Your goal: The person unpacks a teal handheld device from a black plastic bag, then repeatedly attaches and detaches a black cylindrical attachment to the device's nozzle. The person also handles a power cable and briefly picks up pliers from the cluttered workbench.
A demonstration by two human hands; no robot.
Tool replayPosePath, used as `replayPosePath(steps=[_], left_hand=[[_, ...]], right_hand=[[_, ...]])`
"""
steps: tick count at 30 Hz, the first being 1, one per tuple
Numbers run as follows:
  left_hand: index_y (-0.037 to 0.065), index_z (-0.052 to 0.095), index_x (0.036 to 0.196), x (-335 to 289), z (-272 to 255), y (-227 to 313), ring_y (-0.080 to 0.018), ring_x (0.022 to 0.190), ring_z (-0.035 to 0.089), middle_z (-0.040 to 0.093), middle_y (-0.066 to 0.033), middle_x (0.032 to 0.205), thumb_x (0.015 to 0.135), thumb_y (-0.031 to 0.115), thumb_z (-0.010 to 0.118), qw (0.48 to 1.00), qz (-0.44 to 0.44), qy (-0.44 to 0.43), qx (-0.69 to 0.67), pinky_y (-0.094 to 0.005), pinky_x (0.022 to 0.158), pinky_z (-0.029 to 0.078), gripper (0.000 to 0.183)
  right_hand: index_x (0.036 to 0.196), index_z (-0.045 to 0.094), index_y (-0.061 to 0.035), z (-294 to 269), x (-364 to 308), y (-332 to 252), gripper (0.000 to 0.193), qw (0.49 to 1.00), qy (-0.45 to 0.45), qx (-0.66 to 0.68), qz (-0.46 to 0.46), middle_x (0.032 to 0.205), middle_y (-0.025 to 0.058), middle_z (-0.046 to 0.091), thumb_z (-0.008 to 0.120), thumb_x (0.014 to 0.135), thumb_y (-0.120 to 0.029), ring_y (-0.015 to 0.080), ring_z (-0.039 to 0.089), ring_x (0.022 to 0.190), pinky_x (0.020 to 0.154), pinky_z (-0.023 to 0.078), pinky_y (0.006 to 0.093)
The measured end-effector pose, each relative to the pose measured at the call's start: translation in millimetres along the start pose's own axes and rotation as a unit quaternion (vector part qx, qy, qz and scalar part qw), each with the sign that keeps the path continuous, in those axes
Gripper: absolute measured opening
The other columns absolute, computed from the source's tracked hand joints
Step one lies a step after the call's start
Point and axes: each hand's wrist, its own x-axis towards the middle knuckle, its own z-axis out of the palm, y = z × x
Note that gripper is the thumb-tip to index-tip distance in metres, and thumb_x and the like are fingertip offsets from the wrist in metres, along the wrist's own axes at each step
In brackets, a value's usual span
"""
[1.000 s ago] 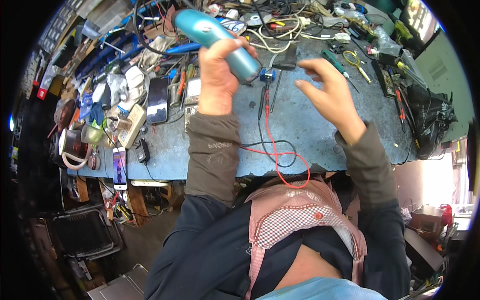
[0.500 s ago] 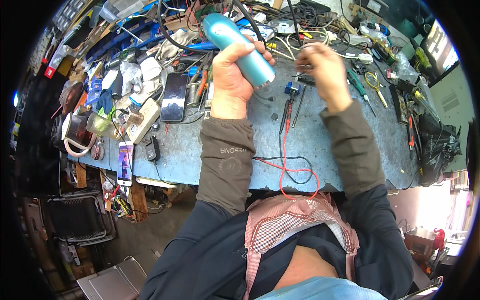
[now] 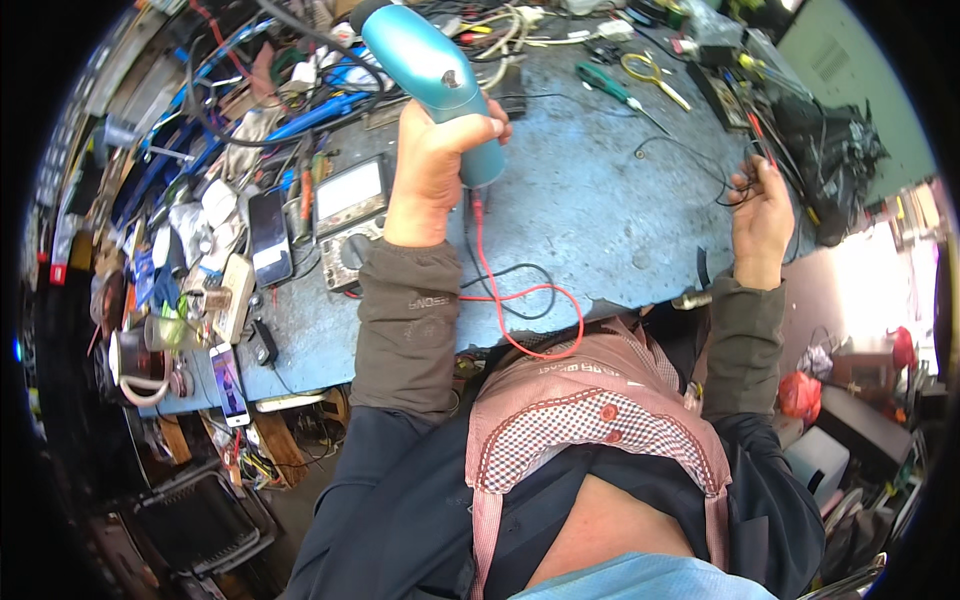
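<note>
My left hand is wrapped around a teal handheld appliance body. It is bent, with a dark end at the top and a small round opening at the bend. A red test lead and a black one lie beneath it. On the right, my right hand has its fingers curled together at a thin dark wire, beside slim red-and-black tools; what they grip is unclear. Left of my left wrist stands an analog multimeter, partly covered by my sleeve.
A green-handled screwdriver and yellow-handled scissors lie on the blue bench. A black plastic bag sits at the right edge. Two phones, a power strip and tangled tools crowd the left.
My right hand has moved from near the appliance to the bench's right side. The left hand still holds the appliance, now more upright. The view has shifted, bringing the multimeter into sight.
</note>
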Motion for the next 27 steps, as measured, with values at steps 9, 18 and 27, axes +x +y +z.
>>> replayPosePath(steps=[9,18,27], left_hand=[[-0.003,0.065,0.102,-6.5,11.7,-14.1,-0.0279,0.079,0.073,0.074,-0.0186,0.092,0.072,0.011,0.073,0.994,-0.096,0.048,0.027,-0.0416,0.075,0.062,0.035],[-0.001,0.063,0.101,-5.1,-19.0,5.5,-0.0316,0.075,0.07,0.07,-0.0181,0.086,0.073,0.01,0.073,0.996,0.029,0.088,0.015,-0.0463,0.073,0.06,0.032],[-0.003,0.064,0.097,-7.8,-54.6,24.1,-0.0325,0.074,0.072,0.07,-0.0178,0.084,0.079,0.01,0.076,0.958,0.057,0.245,-0.136,-0.0483,0.073,0.062,0.025]], right_hand=[[0.124,0.068,0.003,-87.4,-22.3,6.3,0.022,0.987,0.137,-0.037,-0.078,0.112,0.009,0.07,0.06,0.106,-0.005,0.0187,0.068,0.095,0.078,0.056,0.0321],[0.116,0.076,-0.0008,102.7,-96.2,-23.5,0.035,0.809,-0.194,-0.313,-0.458,0.118,0.0153,0.074,0.064,0.085,0.011,0.0279,0.071,0.111,0.098,0.055,0.0374],[0.124,0.073,-0.005,256.4,-40.5,102.3,0.033,0.643,-0.443,-0.519,-0.347,0.118,0.0176,0.074,0.069,0.093,-0.016,0.0379,0.069,0.111,0.096,0.056,0.0447]])
